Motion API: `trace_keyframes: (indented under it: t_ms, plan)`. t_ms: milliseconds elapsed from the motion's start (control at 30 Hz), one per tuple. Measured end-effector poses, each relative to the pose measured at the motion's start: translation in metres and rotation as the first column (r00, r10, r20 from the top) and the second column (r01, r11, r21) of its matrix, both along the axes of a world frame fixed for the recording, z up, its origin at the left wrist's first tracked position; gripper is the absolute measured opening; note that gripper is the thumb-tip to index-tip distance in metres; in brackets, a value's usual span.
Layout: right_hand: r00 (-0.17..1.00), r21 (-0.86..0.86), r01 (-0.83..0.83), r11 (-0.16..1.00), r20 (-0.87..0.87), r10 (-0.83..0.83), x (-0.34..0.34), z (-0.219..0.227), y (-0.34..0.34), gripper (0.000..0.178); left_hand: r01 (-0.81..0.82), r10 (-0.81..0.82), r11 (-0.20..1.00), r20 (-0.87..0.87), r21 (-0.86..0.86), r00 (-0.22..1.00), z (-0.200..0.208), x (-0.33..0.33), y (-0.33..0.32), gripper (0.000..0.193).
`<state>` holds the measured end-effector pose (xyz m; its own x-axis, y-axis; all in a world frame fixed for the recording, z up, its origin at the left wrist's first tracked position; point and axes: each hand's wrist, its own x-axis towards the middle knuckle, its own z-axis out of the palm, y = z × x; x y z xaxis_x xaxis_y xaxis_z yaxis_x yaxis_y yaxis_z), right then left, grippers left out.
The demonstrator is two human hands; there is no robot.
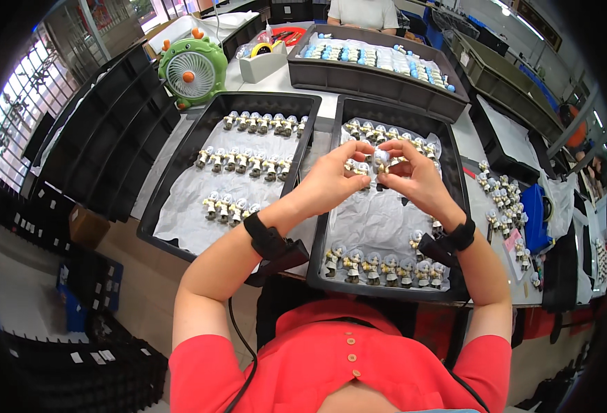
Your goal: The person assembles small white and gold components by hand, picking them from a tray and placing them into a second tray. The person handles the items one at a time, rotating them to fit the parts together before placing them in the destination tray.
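A small figurine [381,161] with a pale head and a white and gold body is held up over the right-hand black tray [325,234]. My left hand [334,175] curls in from its left, index finger and thumb at its side. From the other side my right hand [417,180] closes finger and thumb on it. Beneath my hands, similar figurines stand on white paper, with a near row [372,267] along the tray's front. Part of the far rows is hidden behind my fingers.
Left of this tray, another black tray [153,220] holds three rows of figurines. A green fan [192,72] and a tape dispenser [262,63] stand behind it. A grey bin [379,81] with blue and white pieces lies beyond. Loose figurines [502,196] crowd the table at right, beside a blue box [536,219].
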<state>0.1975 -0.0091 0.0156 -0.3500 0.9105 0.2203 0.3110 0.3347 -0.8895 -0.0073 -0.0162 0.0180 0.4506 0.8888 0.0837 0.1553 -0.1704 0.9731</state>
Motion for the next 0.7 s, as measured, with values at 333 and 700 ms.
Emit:
trace_keyframes:
  t_ms: [333, 700]
  plan:
    - [1.0, 0.281, -0.001, 0.96, 0.03, -0.008, -0.012, -0.025, -0.003, 0.046, -0.075, 0.077, 0.997, 0.06, -0.034, 0.995, -0.017, 0.01, -0.003, 0.052]
    - [0.998, 0.111, -0.049, 0.993, -0.044, 0.054, -0.009, -0.023, -0.008, 0.067, 0.035, 0.113, 0.954, 0.464, -0.297, 0.879, -0.017, 0.006, -0.002, 0.037]
